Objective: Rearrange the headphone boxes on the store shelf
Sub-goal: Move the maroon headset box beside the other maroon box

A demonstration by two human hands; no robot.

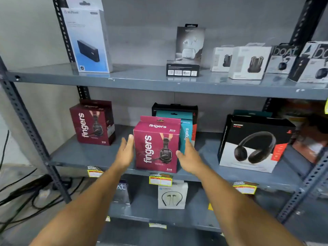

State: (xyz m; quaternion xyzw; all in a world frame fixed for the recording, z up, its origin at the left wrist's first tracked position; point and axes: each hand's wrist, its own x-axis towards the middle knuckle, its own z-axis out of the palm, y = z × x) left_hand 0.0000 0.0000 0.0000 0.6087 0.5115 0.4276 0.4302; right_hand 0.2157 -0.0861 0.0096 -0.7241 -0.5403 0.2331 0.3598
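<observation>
Head view: a magenta headphone box is seen upright at the front edge of the middle shelf, roughly centred. White "fingers" lettering runs vertically up its front, "S10" is printed at top right and bottom right, and a dark headset with a boom mic is pictured. A hang tab is folded at the top. A teal box is stacked directly behind it, with a black box behind that. The left hand is held flat against the magenta box's left side, fingers together, fingertips touching the edge. The right hand is placed on the right side, thumb on the front face, fingers wrapped round the corner toward the teal box. The box is thus gripped between both hands.

A darker maroon fingers box is set further back at left, well apart. A large black headphone box is placed at right, angled. Yellow price tags are stuck on the shelf lip.
</observation>
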